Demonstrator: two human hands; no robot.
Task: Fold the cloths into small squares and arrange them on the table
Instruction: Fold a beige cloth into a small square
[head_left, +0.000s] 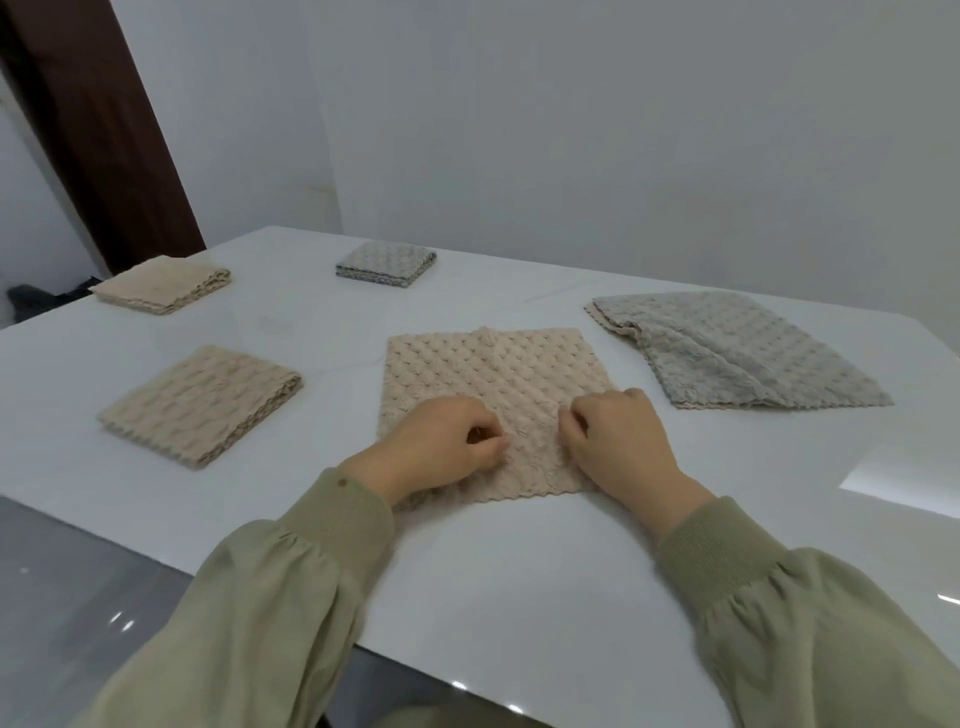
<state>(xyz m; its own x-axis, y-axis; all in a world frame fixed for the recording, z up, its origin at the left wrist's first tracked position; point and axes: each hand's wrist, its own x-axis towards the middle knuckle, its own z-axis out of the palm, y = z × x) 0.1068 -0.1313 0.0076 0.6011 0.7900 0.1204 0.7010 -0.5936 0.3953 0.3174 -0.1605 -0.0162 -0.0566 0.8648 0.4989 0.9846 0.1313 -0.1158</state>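
A beige textured cloth (498, 374) lies spread flat on the white table (519, 582) in front of me. My left hand (441, 441) and my right hand (618, 441) sit side by side on its near half, fingers curled, each pinching the fabric near the middle. Three folded squares lie on the left and far side: a beige one (202, 402) at near left, another beige one (162, 284) at far left, and a grey one (387, 263) at the back. A grey cloth (737, 353) lies loosely spread at the right.
The table's near-left edge runs diagonally, with glossy grey floor (67, 597) beyond it. A white wall stands behind the table, and a dark brown door frame (104, 130) rises at the far left. A dark object (31, 301) lies on the floor past the far-left corner.
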